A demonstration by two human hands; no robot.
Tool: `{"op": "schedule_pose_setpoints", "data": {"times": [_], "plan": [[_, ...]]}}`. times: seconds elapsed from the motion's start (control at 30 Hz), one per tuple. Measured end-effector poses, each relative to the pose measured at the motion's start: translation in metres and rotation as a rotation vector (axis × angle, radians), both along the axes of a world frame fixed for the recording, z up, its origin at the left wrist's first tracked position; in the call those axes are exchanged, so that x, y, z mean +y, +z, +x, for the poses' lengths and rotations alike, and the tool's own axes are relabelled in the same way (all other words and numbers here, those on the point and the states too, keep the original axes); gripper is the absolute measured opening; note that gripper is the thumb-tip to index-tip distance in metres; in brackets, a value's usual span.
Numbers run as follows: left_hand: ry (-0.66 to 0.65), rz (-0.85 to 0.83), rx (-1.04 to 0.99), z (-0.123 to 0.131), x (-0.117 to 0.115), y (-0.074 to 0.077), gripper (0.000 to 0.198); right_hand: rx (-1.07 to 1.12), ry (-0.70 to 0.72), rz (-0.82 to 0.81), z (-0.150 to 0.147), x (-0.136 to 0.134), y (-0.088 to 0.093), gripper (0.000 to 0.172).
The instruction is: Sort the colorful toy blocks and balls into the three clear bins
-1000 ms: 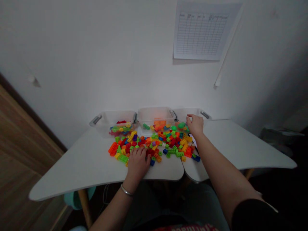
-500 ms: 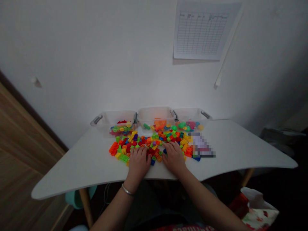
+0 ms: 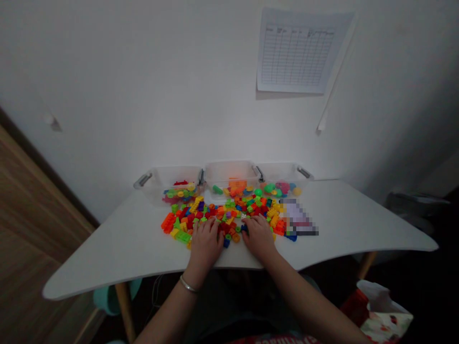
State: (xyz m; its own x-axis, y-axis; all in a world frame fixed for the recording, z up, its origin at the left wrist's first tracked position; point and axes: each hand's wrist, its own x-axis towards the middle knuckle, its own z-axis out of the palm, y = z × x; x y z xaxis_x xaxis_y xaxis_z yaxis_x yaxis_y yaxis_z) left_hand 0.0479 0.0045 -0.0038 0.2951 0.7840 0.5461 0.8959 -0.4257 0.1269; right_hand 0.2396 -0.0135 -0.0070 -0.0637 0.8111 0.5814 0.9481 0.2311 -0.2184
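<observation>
A heap of colourful toy building blocks lies spread over the white table. My left hand rests palm down at the near left edge of the heap, fingers apart and stretched over the blocks, a bracelet on its wrist. On the near right edge lies my right hand, fingers loosely bent and apart, beside a dark blue block. Neither hand visibly holds a block, though the undersides of the fingers are hidden. Between the hands sit several small blocks, among them an orange round one.
Behind the heap stand three clear plastic bins: the left bin, the middle bin and the right bin, each with some coloured pieces. A blurred-out flat object lies right of the heap. A printed sheet hangs on the wall.
The view has shifted slightly. My right fingers are a little more bent near the dark blue block; my left hand stays almost still on the heap.
</observation>
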Motion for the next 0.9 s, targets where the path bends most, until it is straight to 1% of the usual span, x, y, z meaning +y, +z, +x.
{"op": "schedule_pose_setpoints", "data": {"times": [0.13, 0.2, 0.3, 0.37, 0.47, 0.53, 0.73, 0.9], "plan": [[-0.042, 0.027, -0.026, 0.0, -0.002, 0.003, 0.043, 0.02, 0.012, -0.034, 0.0, 0.0, 0.005, 0.013], [-0.059, 0.039, -0.035, 0.0, -0.003, 0.006, 0.043, 0.026, 0.013, -0.039, 0.001, 0.0, 0.006, 0.012], [-0.089, 0.027, -0.054, 0.002, -0.007, 0.011, 0.038, 0.003, 0.021, -0.01, 0.002, 0.001, 0.005, 0.014], [-0.136, -0.019, -0.071, 0.007, -0.011, 0.014, 0.033, -0.033, 0.032, 0.026, 0.002, 0.003, 0.003, 0.015], [-0.231, -0.133, -0.095, 0.017, -0.014, 0.019, 0.027, -0.075, 0.071, 0.069, 0.002, 0.004, 0.0, 0.014], [-0.264, -0.199, -0.121, 0.024, -0.013, 0.021, 0.024, -0.08, 0.106, 0.086, 0.003, 0.004, -0.001, 0.013], [-0.29, -0.27, -0.24, 0.037, -0.002, 0.021, 0.023, -0.028, 0.163, 0.134, 0.005, 0.001, -0.001, 0.011], [-0.298, -0.306, -0.268, 0.041, 0.004, 0.018, 0.023, 0.002, 0.173, 0.145, 0.005, 0.0, 0.0, 0.012]]}}
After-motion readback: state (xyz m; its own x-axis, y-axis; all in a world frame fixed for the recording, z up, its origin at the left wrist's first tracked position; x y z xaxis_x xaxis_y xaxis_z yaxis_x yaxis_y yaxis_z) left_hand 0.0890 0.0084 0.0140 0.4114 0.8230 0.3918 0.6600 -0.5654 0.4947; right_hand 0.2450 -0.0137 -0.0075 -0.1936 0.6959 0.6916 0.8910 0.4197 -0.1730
